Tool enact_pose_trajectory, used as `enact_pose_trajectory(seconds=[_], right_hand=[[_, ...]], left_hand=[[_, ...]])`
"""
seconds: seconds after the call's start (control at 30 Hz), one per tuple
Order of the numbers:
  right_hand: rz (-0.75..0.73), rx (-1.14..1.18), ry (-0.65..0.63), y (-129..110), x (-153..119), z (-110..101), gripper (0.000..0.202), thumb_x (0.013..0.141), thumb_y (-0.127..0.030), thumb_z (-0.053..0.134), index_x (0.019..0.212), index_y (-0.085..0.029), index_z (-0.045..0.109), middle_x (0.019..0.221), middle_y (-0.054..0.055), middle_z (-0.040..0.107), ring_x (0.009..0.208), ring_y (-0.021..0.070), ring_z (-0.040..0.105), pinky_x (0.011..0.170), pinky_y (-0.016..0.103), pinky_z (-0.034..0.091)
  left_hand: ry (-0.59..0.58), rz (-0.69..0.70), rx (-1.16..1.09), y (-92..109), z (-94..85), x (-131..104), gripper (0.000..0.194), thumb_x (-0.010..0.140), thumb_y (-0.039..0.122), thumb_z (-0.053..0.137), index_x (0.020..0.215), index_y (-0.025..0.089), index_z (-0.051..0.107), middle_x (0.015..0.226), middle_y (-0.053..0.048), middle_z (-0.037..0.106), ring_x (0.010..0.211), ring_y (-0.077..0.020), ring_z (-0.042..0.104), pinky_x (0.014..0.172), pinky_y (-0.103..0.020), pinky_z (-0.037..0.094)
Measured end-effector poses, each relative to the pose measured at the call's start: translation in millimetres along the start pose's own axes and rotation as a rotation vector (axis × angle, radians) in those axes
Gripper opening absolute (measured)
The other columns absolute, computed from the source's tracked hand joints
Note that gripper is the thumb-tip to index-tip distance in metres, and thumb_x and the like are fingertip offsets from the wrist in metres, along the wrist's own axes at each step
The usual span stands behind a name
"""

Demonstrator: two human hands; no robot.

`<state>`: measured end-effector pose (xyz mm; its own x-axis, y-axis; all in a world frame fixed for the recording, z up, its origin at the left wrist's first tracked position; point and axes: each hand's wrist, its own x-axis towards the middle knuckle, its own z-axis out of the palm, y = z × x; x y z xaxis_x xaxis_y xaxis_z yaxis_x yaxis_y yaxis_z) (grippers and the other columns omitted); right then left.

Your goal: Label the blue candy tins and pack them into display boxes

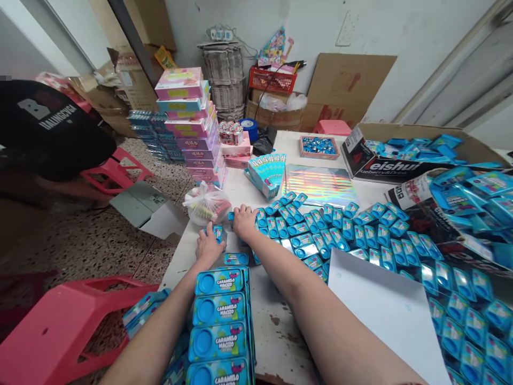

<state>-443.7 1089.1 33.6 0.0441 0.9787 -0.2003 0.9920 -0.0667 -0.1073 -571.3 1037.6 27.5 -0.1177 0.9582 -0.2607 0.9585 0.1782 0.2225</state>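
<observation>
My left hand (208, 247) is closed around a small blue candy pack (217, 233) near the table's left edge. Just to its right, my right hand (244, 219) curls its fingers down over more blue packs; one pack (231, 216) peeks out at its left side, though its palm hides most of what it grips. A single pack (236, 259) lies flat below both hands. Closer to me stands a tall row of stacked packs (219, 310) printed "Caramelo Macizo". Many loose packs (304, 240) spread rightward across the white table. A tied plastic bag (206, 203) sits beyond my left hand.
Cartons of blue packets (420, 149) stand at the right. A white sheet (385, 305) covers some packs. Flat teal cards (266, 174) and a shiny holographic sheet (320, 184) lie behind. Pink boxes (200, 139) are piled at left, near a red stool (68, 326) and a person (56, 128).
</observation>
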Motion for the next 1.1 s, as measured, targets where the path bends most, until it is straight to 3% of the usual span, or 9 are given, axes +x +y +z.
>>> enact_pose_trajectory(seconds=[0.13,0.23,0.33,0.43,0.57,0.73,0.9,1.0,1.1], right_hand=[[0.007,0.01,0.03,-1.6,6.6,-5.6,0.037,0.088,-0.012,0.038,0.123,-0.017,0.051,0.126,0.019,0.049,0.113,0.0331,0.046,0.099,0.062,0.022],[-0.046,0.025,0.088,6.6,-3.3,-15.8,0.041,0.09,-0.015,0.038,0.129,-0.018,0.045,0.138,0.016,0.041,0.12,0.0321,0.04,0.103,0.059,0.018],[-0.296,0.054,0.141,24.7,-33.7,-24.1,0.044,0.087,-0.021,0.049,0.13,-0.018,0.044,0.138,0.014,0.042,0.119,0.0297,0.039,0.098,0.047,0.032],[-0.581,0.03,0.006,44.5,-70.9,-23.6,0.035,0.082,-0.02,0.057,0.117,-0.018,0.056,0.121,0.011,0.055,0.109,0.0254,0.046,0.083,0.034,0.042],[-0.706,-0.068,-0.099,56.7,-94.8,-12.2,0.036,0.071,-0.027,0.07,0.105,-0.016,0.064,0.111,0.012,0.061,0.109,0.0286,0.046,0.087,0.037,0.039],[-0.689,-0.059,-0.061,52.1,-89.2,-1.4,0.025,0.077,-0.02,0.06,0.101,-0.014,0.065,0.105,0.013,0.066,0.109,0.0292,0.046,0.092,0.043,0.031],[-0.601,0.033,-0.093,40.3,-83.8,-1.7,0.026,0.077,-0.029,0.062,0.098,-0.014,0.066,0.103,0.012,0.067,0.108,0.0289,0.048,0.092,0.041,0.031],[-0.528,0.121,-0.06,36.9,-87.0,-16.4,0.03,0.08,-0.038,0.061,0.099,-0.015,0.066,0.1,0.011,0.068,0.103,0.0271,0.052,0.087,0.037,0.036],[-0.42,0.333,0.07,49.0,-98.7,-45.6,0.037,0.079,-0.046,0.063,0.103,-0.018,0.065,0.102,0.008,0.068,0.1,0.0237,0.056,0.081,0.031,0.04]], left_hand=[[-0.015,0.027,-0.028,-5.6,-2.9,-0.8,0.075,0.074,0.035,0.059,0.14,0.023,0.026,0.125,-0.017,0.044,0.114,-0.0356,0.052,0.084,-0.044,0.046],[-0.029,0.035,-0.039,-13.3,-6.7,-3.6,0.072,0.073,0.035,0.059,0.138,0.025,0.029,0.125,-0.015,0.045,0.112,-0.0344,0.054,0.084,-0.043,0.047],[-0.051,0.04,-0.033,-22.0,-9.2,-8.1,0.071,0.073,0.036,0.059,0.137,0.027,0.03,0.126,-0.014,0.045,0.113,-0.0338,0.052,0.085,-0.043,0.046],[-0.089,0.092,0.001,-27.4,-9.9,-13.0,0.074,0.072,0.034,0.058,0.139,0.028,0.028,0.13,-0.013,0.042,0.119,-0.0339,0.047,0.089,-0.044,0.045],[-0.112,0.098,0.033,-27.3,-10.0,-16.9,0.076,0.076,0.04,0.056,0.143,0.029,0.024,0.137,-0.015,0.036,0.126,-0.0365,0.039,0.093,-0.048,0.042],[-0.102,0.012,0.041,-24.4,-8.1,-15.1,0.078,0.078,0.05,0.052,0.145,0.027,0.019,0.134,-0.018,0.036,0.123,-0.0399,0.04,0.09,-0.052,0.042],[-0.107,0.026,0.107,-17.6,-9.8,-14.0,0.076,0.078,0.044,0.055,0.144,0.025,0.022,0.126,-0.018,0.043,0.119,-0.0393,0.046,0.087,-0.048,0.044],[-0.085,0.023,0.112,-18.5,-27.7,-17.9,0.072,0.077,0.04,0.057,0.141,0.025,0.027,0.122,-0.017,0.049,0.115,-0.0368,0.051,0.085,-0.044,0.046],[0.012,0.031,0.101,-25.5,-62.6,-23.8,0.074,0.071,0.038,0.063,0.137,0.025,0.032,0.119,-0.014,0.052,0.109,-0.0343,0.056,0.085,-0.042,0.047]])
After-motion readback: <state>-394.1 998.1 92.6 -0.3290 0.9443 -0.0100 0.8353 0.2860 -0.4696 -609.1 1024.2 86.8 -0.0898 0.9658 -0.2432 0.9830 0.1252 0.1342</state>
